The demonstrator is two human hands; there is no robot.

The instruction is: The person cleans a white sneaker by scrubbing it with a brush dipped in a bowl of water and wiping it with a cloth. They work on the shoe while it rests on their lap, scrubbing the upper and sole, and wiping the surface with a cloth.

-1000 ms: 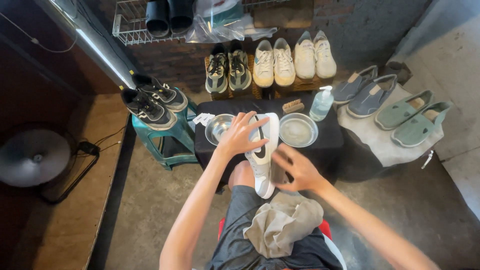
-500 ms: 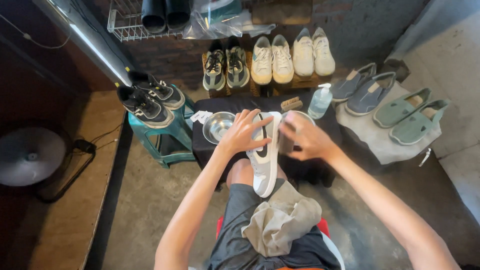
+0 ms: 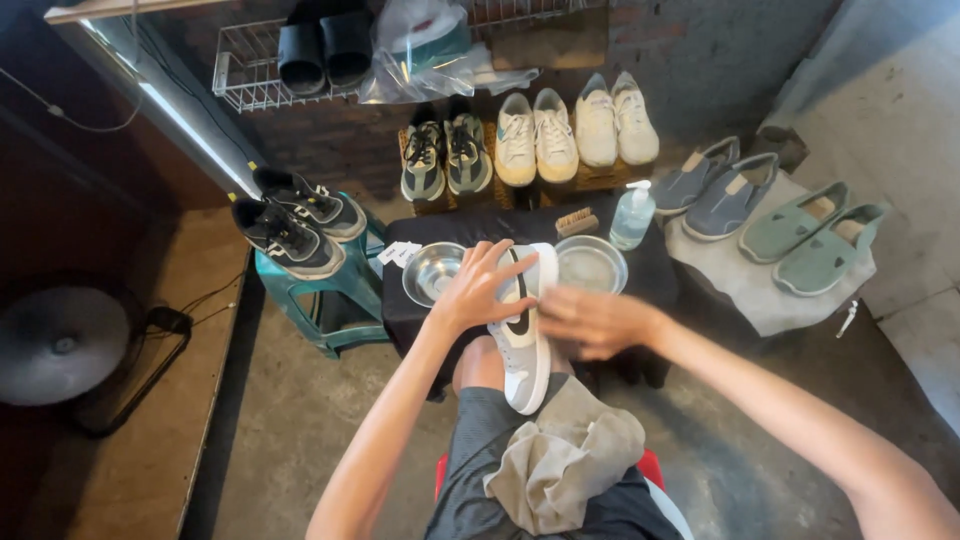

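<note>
A white sneaker with a dark side mark (image 3: 524, 330) stands on end over the person's knee, toe end up against the front edge of a low table draped in black cloth (image 3: 650, 275). The left hand (image 3: 478, 290) grasps its upper part with fingers spread across the side. The right hand (image 3: 592, 320) lies against the shoe's other side (it is blurred, so I cannot tell whether it grips anything). A crumpled beige cloth (image 3: 565, 462) rests on the lap.

On the table sit two metal bowls (image 3: 433, 271), a small brush (image 3: 577, 221) and a clear pump bottle (image 3: 632, 215). Behind it, pairs of sneakers line the brick wall; black sneakers (image 3: 295, 222) rest on a teal stool (image 3: 345, 300) to the left, and grey and green slip-ons lie on a cloth-covered surface (image 3: 760, 295) to the right. A wire rack (image 3: 240, 70) hangs above. The floor is bare concrete (image 3: 280, 440).
</note>
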